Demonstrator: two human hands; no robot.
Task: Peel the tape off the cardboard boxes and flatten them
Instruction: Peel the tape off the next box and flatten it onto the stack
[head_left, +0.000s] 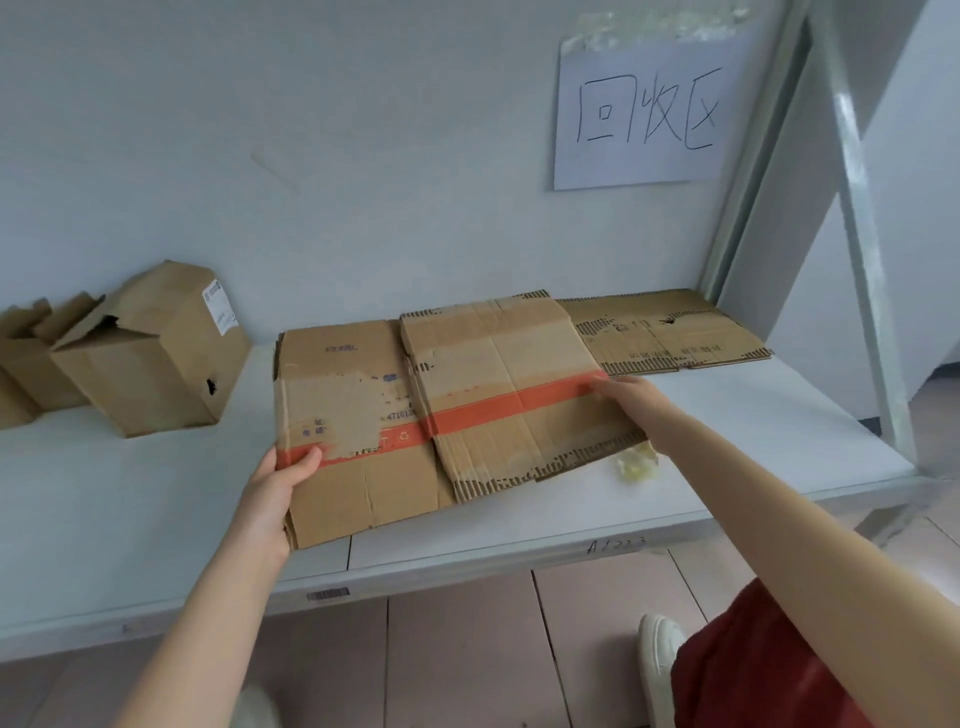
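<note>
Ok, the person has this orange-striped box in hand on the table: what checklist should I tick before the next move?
1. Orange-striped box flattened: ok, it lies flat on the table.
2. Left hand hold: ok, it grips the near left edge with the thumb on top.
3. Right hand hold: cannot tell, the fingers are blurred at the right edge.
4. Tape off this box: cannot tell; the pale patch may be residue.
5. Flat sheet behind: ok.
6. Brown box at left: not ok, not flattened.
</note>
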